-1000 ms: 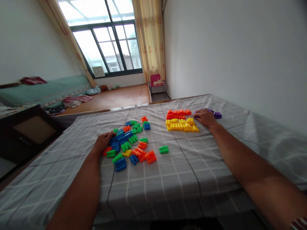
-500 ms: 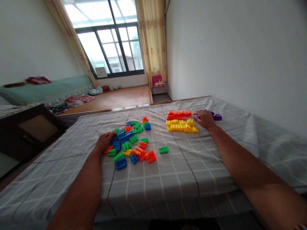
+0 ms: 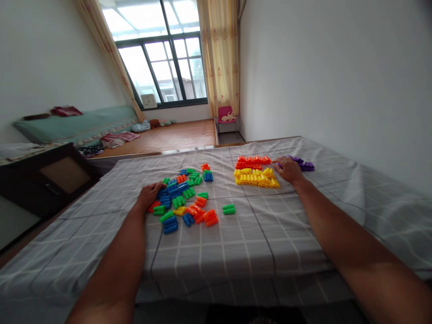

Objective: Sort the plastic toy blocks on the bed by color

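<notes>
My left hand [image 3: 150,195] rests at the left edge of a loose pile of tube-shaped plastic building blocks, its fingers stretched out against the blue blocks [image 3: 173,190]. Mixed into that pile are green blocks [image 3: 178,202], orange blocks [image 3: 195,210] and a yellow block [image 3: 179,211]. Over on the right, my right hand [image 3: 289,169] bends its fingers down on a purple block [image 3: 278,166], which they partly hide. More purple blocks [image 3: 303,165] lie just beyond that hand. Left of it are a row of red-orange blocks [image 3: 251,162] and a stack of yellow blocks [image 3: 257,179].
A lone green block [image 3: 228,209] lies between the pile and the sorted rows. Everything sits on a grey checked cloth [image 3: 236,252]. A white wall [image 3: 337,76] rises at right; a dark cabinet [image 3: 50,173] stands at left.
The view has turned slightly left, so the room shifts right in it. Both hands stay about where they were, and the blocks show no clear movement.
</notes>
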Tool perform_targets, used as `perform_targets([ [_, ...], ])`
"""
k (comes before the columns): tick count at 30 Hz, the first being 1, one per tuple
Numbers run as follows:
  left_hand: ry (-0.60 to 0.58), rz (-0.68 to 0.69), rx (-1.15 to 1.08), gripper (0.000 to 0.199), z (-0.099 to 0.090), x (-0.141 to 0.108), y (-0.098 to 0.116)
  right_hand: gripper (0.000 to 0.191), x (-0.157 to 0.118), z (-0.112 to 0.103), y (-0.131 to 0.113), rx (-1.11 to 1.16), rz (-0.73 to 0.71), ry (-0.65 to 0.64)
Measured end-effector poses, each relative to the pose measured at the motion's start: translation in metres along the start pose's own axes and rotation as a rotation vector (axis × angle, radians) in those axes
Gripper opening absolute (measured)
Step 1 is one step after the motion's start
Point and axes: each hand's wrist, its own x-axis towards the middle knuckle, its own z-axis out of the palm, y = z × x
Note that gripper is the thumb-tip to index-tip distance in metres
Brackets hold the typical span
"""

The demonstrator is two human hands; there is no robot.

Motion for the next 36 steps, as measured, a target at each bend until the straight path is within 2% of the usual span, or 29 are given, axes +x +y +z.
perform_targets([
  [8,0.005,0.039,-0.069,0.057,0.004,0.003,-0.005,0.029,-0.001,-0.002,-0.009,-0.04,-0.07,0.08],
  [12,-0.005,0.056,-0.098,0.059,0.007,0.004,-0.006,0.029,0.004,-0.011,-0.042,-0.009,-0.146,0.13],
  [16,-0.006,0.081,-0.118,0.061,0.012,0.007,-0.011,0.029,0.018,-0.02,-0.115,0.137,-0.301,0.081],
  [20,-0.016,0.076,-0.091,0.06,0.015,0.008,-0.012,0.027,0.031,-0.018,-0.208,0.304,-0.56,-0.11],
  [22,-0.023,0.079,-0.078,0.058,0.015,0.007,-0.011,0.027,0.037,-0.009,-0.252,0.342,-0.633,-0.189],
  [25,-0.023,0.097,-0.068,0.056,0.016,0.005,-0.01,0.029,0.045,0.011,-0.307,0.328,-0.649,-0.271],
  [28,-0.022,0.11,-0.061,0.056,0.017,0.004,-0.011,0.032,0.05,0.034,-0.346,0.271,-0.596,-0.33],
  [30,-0.022,0.12,-0.059,0.056,0.017,0.005,-0.013,0.032,0.052,0.043,-0.358,0.279,-0.558,-0.359],
  [32,-0.024,0.126,-0.061,0.056,0.018,0.006,-0.015,0.032,0.054,0.046,-0.36,0.315,-0.545,-0.379],
  [36,-0.029,0.106,-0.073,0.056,0.019,0.007,-0.015,0.038,0.058,0.037,-0.341,0.387,-0.478,-0.345],
])
